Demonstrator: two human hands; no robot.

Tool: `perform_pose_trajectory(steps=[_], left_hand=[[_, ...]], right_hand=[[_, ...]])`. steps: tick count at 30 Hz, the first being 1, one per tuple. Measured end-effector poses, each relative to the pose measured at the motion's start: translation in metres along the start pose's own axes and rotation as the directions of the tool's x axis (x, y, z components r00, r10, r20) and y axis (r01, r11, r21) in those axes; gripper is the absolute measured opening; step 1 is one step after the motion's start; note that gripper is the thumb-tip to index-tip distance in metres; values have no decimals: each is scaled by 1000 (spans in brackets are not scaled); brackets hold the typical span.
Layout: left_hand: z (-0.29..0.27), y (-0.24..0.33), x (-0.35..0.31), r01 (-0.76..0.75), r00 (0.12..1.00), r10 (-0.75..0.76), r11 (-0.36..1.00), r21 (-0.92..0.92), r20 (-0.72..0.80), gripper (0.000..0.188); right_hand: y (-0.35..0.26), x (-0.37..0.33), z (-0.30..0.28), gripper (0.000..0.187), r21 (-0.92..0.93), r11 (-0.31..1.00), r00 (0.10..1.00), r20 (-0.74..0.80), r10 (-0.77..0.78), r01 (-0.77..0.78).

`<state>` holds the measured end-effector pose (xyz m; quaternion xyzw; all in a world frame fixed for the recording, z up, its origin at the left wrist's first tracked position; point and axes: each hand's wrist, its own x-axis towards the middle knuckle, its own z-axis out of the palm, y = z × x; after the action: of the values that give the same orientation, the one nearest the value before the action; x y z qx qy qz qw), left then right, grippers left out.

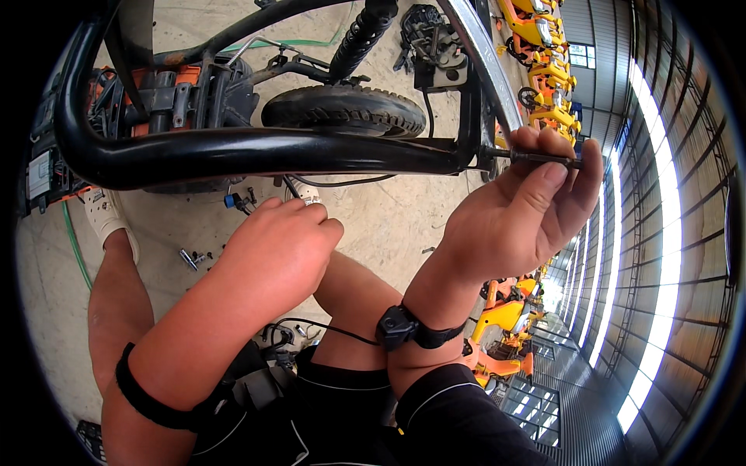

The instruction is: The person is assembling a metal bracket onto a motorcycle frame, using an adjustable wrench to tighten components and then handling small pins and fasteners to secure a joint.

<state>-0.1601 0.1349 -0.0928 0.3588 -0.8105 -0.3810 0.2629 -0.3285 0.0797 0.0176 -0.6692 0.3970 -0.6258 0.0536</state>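
My right hand (513, 210) pinches a thin dark metal rod (548, 158) between thumb and fingers. The rod's narrow end points at the right end of a thick black frame tube (295, 152), close to a bracket. Below the tube, nearer me, my left hand (284, 241) is closed with its knuckles up. A short dark piece shows just past its fingers, but what they hold, if anything, is hidden. Behind the tube are a knobbly black tyre (342, 110) and a coil-spring shock absorber (365, 35).
An orange and black motor unit (167, 97) fills the left of the frame. Sockets and small parts (190, 258) lie on the concrete floor, with a green hose (74, 245) at far left. Yellow-orange scooters (548, 70) stand in rows to the right. A dark metal assembly (431, 43) sits behind.
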Motion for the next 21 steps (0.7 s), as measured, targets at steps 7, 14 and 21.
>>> perform_pose_trajectory(steps=[7, 14, 21], left_hand=[[0, 2, -1, 5, 1000, -5, 1000, -4, 2, 9], [0, 2, -1, 5, 1000, -5, 1000, -2, 6, 9], [1, 1, 0, 10, 1000, -10, 1000, 8, 13, 11]], right_hand=[[-2, -1, 0, 37, -131, 991, 999, -41, 10, -15], [-1, -2, -4, 40, -165, 986, 1000, -19, -5, 2], [1, -3, -5, 39, -4, 1000, 1000, -29, -7, 7]])
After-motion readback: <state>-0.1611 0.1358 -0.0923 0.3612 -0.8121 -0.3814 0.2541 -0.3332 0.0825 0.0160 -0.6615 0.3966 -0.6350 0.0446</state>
